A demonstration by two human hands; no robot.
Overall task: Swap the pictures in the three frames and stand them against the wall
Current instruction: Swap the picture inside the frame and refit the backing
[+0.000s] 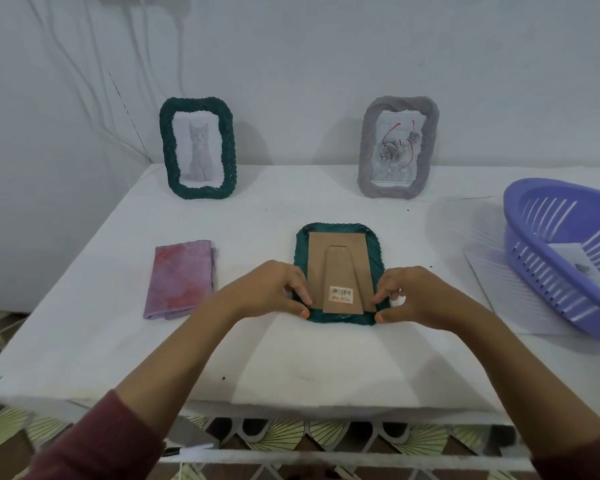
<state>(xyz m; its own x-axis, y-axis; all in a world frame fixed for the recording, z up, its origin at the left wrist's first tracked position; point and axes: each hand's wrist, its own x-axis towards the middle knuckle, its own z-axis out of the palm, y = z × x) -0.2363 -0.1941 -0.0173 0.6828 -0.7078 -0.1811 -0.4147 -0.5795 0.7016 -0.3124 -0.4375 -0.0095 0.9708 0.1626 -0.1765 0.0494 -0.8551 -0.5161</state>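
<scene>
A dark green frame (340,237) lies face down in the middle of the table, its brown cardboard back (340,268) and stand facing up. My left hand (274,289) grips its near left corner, thumb under the edge and fingers on the cardboard. My right hand (413,296) grips the near right corner the same way. A second green frame (198,148) with a cat picture stands against the wall at the back left. A grey frame (397,147) with a rose picture leans on the wall at the back right.
A folded pink-purple cloth (179,278) lies left of the face-down frame. A purple plastic basket (565,251) holding a picture sits at the right edge on a white sheet of paper (506,292). The table's front edge (257,400) is close to me.
</scene>
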